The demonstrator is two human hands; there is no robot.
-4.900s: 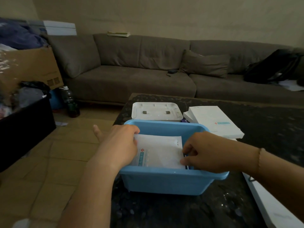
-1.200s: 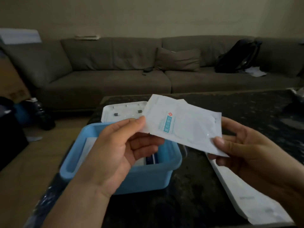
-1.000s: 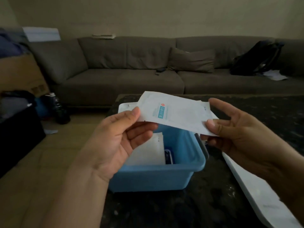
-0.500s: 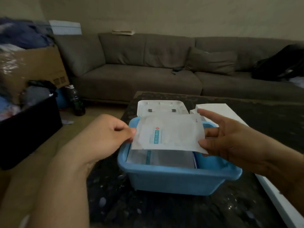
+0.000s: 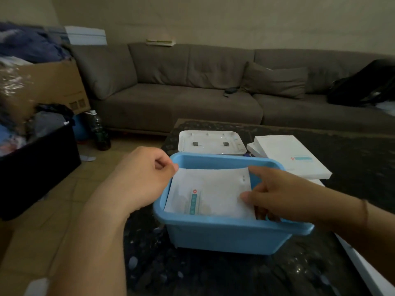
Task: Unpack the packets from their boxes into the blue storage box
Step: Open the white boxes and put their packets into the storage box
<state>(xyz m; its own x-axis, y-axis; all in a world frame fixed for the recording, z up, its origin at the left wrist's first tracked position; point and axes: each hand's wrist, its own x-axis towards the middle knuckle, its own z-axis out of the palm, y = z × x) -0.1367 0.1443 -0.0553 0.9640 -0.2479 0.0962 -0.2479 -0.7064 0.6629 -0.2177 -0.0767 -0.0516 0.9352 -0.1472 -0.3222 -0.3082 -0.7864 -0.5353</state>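
Sofa (image 5: 192, 99) along the far wall, cushion (image 5: 275, 80) on its seat. Dark speckled counter (image 5: 213, 272) in front of it. Blue box (image 5: 226, 233) stands on the counter near its left edge. Behind the box: a white lid (image 5: 210, 143), underside up; to the right of the lid, stacked white boxes (image 5: 292, 157).

Packet (image 5: 215, 193), white with a teal strip and red mark, lies tilted inside the blue box, near edge low against the front wall, far edge higher. Cannot tell what lies under it.

Left hand (image 5: 141, 180): curled, thumb and forefinger pinching the packet's far-left corner at the box rim. Right hand (image 5: 277, 199): thumb on top of the packet's right edge, fingers under it, forefinger stretched along the far-right corner; gripping the packet.
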